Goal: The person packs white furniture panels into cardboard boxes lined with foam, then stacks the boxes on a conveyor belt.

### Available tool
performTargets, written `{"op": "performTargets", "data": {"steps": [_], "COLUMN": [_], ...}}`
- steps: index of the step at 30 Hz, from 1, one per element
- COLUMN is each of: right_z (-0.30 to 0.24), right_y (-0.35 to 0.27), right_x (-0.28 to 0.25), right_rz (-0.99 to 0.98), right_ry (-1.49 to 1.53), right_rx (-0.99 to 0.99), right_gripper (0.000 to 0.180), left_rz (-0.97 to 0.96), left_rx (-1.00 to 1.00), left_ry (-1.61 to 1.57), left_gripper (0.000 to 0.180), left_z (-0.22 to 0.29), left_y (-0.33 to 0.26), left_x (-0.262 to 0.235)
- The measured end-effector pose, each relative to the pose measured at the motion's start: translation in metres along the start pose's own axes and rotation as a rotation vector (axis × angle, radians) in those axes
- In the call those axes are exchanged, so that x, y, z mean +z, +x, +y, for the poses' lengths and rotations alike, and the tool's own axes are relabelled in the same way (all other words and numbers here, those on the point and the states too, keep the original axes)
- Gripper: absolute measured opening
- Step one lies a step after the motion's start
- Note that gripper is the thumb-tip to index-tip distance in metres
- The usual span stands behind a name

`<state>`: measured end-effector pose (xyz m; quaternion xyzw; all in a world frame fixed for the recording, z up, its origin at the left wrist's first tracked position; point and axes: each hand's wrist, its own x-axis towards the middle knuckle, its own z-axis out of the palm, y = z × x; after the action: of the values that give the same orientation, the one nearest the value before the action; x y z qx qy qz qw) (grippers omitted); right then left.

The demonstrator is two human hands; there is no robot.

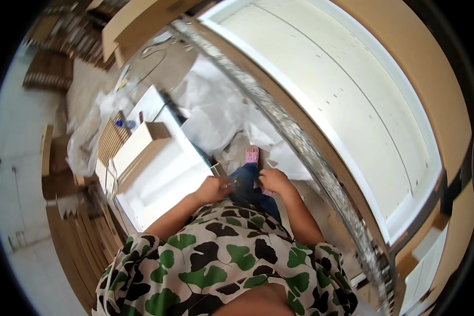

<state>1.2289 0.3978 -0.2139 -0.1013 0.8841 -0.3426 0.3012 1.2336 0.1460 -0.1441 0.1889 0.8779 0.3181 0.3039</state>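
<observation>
- Head view is showing the person standing and looking down past a green, black and cream patterned shirt [221, 263] at both hands, held close together in front of the waist.
- Left hand [214, 188] is closing its fingers on a small, thin, pale piece [228, 184]; what the piece is cannot be told at this size.
- Right hand [273, 180] is curling loosely just beside it, nearly touching the same piece; whether it is gripping anything cannot be told.
- That small piece is sitting between the two hands, above the blue jeans [247, 184] and the pink sandal [252, 155].
- White panel [163, 179] with a cardboard box [142, 142] on it is lying just to the left, and a large white framed board [342, 100] is leaning on the right.
- Doing this well, in my judgement, is calling for keeping the pinch firm and the hands close to the body, since a dropped piece would be vanishing among the crumpled white wrapping [216, 105] on the floor.
- Footing is needing care too: the wrapping is lying right by the feet.
</observation>
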Motion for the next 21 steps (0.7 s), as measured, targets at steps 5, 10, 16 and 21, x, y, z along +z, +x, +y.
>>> {"op": "performTargets", "data": {"steps": [5, 10, 16, 21], "right_z": [0.094, 0.086, 0.061, 0.070], "right_y": [0.043, 0.056, 0.121, 0.203], "right_x": [0.044, 0.028, 0.046, 0.077], "right_rz": [-0.167, -0.303, -0.312, -0.264], "right_ry": [-0.181, -0.340, -0.283, -0.242], "right_rx": [0.344, 0.383, 0.205, 0.193], "right_gripper": [0.027, 0.030, 0.028, 0.029], "left_rz": [0.004, 0.107, 0.142, -0.054], "left_rx": [-0.035, -0.049, -0.244, -0.377], "left_ry": [0.012, -0.098, -0.183, -0.226], "left_gripper": [0.025, 0.026, 0.026, 0.033], "left_z": [-0.041, -0.091, -0.137, -0.188], "left_y": [-0.026, -0.005, 0.042, 0.037], "left_x": [0.030, 0.054, 0.058, 0.106]}}
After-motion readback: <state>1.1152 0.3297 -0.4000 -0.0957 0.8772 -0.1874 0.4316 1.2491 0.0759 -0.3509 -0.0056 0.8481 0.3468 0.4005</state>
